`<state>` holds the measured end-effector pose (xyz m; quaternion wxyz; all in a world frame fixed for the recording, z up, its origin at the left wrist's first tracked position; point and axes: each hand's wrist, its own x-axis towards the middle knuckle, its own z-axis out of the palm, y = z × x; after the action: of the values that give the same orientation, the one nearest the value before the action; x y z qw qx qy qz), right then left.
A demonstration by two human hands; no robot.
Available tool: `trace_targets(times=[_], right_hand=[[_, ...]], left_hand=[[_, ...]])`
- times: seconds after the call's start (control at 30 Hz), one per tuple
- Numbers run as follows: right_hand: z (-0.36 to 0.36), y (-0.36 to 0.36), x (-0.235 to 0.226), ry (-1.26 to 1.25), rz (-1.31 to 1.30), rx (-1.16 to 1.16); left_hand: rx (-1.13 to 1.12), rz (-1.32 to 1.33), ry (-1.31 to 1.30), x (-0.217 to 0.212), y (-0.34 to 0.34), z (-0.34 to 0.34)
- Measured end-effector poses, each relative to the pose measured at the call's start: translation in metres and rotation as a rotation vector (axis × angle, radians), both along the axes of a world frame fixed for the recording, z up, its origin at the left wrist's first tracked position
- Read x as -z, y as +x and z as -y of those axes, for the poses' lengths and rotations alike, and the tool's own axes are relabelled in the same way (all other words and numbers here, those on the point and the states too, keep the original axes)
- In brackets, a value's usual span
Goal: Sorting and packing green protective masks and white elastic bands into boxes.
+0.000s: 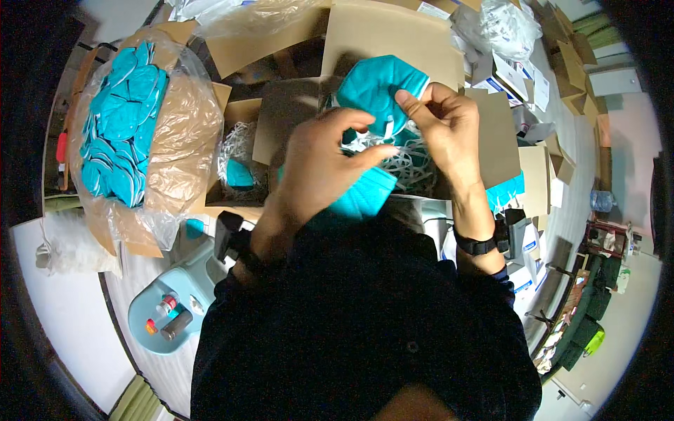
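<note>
My right hand pinches a teal face mask by its right edge, thumb on the front, holding it up over a cardboard box. My left hand is just below and left of this mask, thumb and fingers apart with nothing visible between them. A short white piece shows at the mask's lower edge. Beneath the hands, white elastic straps lie tangled in the box. More teal masks lie nearer to me, partly hidden by my left hand and wrist.
At the left, a plastic-lined carton holds stacked teal masks. Beside it, a smaller box contains white straps and a teal piece. A light-blue bin with bottles stands at lower left. Cartons and white packages crowd the right.
</note>
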<state>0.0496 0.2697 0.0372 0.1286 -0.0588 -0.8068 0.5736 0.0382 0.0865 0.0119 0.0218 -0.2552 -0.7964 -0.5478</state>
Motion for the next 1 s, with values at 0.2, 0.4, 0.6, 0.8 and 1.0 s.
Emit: trace_targets(times=[0.2,0.4,0.6,0.8,1.0], right_hand=[[0.011,0.012,0.009,-0.009,0.059,-0.134],[0.013,0.024,0.026,-0.116,-0.051,-0.237],[0.004,0.027,0.022,-0.065,-0.063,-0.231],[-0.009,0.028,0.021,0.185,-0.126,-0.229],[-0.006,0.024,0.029,0.220,-0.201,-0.121]], left_hand=[[-0.113,-0.010,-0.145,0.011,0.007,-0.023],[-0.067,0.252,0.017,0.013,0.006,-0.012],[-0.089,0.157,-0.050,0.012,0.004,-0.020],[-0.133,0.061,-0.107,0.007,0.001,-0.024],[-0.089,0.134,-0.036,-0.001,0.009,-0.039]])
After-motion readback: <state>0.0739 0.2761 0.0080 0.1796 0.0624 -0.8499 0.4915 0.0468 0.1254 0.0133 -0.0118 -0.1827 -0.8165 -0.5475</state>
